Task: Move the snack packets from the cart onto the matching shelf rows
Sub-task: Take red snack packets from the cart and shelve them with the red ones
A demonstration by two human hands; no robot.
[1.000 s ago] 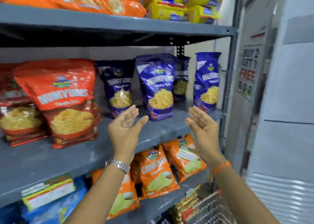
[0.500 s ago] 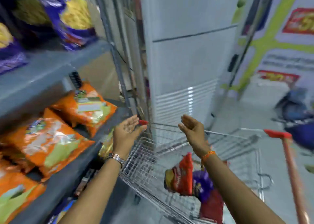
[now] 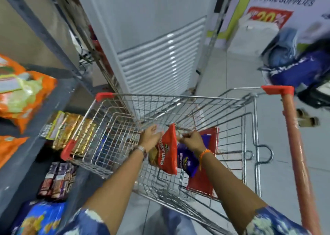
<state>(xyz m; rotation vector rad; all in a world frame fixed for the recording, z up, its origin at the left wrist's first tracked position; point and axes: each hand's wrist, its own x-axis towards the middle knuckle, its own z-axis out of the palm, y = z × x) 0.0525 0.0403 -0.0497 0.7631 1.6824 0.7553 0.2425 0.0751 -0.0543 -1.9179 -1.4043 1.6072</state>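
Observation:
Both of my hands are down inside the wire cart (image 3: 178,99). A red snack packet (image 3: 167,152) stands on edge between them. My left hand (image 3: 150,136) presses its left face and my right hand (image 3: 190,140) pinches its top right corner. Beside it lies a purple packet (image 3: 187,161), partly under my right wrist, and another red packet (image 3: 205,179) leans against the cart's right wall. The grey shelf (image 3: 44,117) at the left holds orange packets (image 3: 23,93).
Gold packets (image 3: 71,131) and dark packs (image 3: 55,179) sit on the lower shelf rows next to the cart. The cart's orange handle (image 3: 300,156) runs down the right. A white louvred cabinet (image 3: 157,56) stands beyond the cart. Bags (image 3: 300,70) lie on the floor at far right.
My view has swung from the purple-packet shelf row down to the cart. Both hands, open and empty before, have dropped into the cart and closed on the red packet.

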